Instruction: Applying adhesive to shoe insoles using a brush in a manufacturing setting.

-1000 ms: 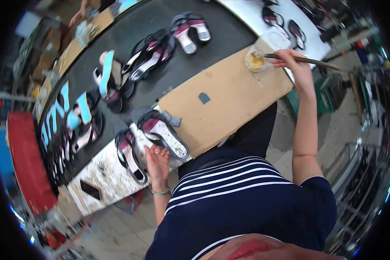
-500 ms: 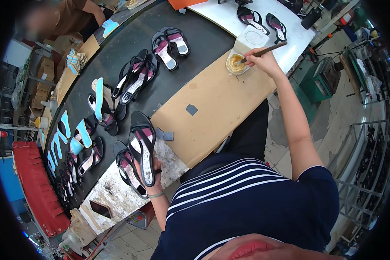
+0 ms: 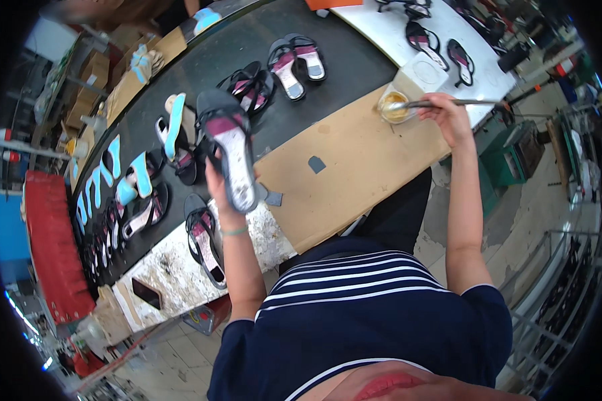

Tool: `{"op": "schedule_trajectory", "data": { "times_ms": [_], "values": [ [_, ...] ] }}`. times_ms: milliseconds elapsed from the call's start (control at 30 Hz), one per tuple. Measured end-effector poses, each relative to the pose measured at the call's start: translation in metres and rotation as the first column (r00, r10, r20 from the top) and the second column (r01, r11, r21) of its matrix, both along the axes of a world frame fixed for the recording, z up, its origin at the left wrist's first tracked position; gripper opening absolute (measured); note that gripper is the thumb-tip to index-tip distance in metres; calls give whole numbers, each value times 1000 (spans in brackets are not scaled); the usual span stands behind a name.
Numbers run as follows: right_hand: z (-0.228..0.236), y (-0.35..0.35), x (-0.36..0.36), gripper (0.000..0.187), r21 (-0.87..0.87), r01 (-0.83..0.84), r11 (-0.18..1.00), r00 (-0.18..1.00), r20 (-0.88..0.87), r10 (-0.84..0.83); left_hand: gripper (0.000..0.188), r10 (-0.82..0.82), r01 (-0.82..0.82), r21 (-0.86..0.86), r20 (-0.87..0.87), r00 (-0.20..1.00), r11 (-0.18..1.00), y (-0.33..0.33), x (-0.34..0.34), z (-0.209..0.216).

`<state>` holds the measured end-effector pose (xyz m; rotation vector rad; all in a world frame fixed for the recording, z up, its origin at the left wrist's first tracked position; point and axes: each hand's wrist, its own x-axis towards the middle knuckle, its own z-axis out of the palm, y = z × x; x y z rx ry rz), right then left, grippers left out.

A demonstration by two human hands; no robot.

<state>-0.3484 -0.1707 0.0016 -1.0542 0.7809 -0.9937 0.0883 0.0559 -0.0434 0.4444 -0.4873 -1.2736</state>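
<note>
Remotely, I had the left hand (image 3: pixel 219 190) clasping a sandal (image 3: pixel 234 155) above the table (image 3: pixel 354 67), a second sandal (image 3: pixel 205 242) lying beside that grip's wrist, and the right hand (image 3: pixel 448 120) pinching a brush (image 3: pixel 415 104), its tip at the cup (image 3: pixel 397 119) just left of those fingers, cardboard (image 3: pixel 354 144) spread between both grips.

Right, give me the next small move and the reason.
Probably lift the brush away from the tub toward the raised sandal: the right hand has its bristles at the yellowish paste, and the left hand holds the sandal with its insole facing up.
</note>
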Motion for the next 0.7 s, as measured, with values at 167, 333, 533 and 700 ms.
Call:
{"op": "schedule_trajectory", "data": {
  "times_ms": [167,333,533,700],
  "values": [
    [-35,7,-46,18,-109,363,925,912,-159,-377,59,119,-161,163,243,963,973,-45,-31,-3],
    [-46,57,-24,20,307,-24,951,975,217,-45,51,338,-445,140,465,818,884,-68,-56,-37],
    [11,45,7,27,13,-397,918,491,848,200,60,129,-184,193,269,955,964,-76,-88,-9],
    [57,34,-6,35,-165,-204,965,577,776,255,62,101,-149,216,219,971,965,-95,-101,-15]
  ]
}}
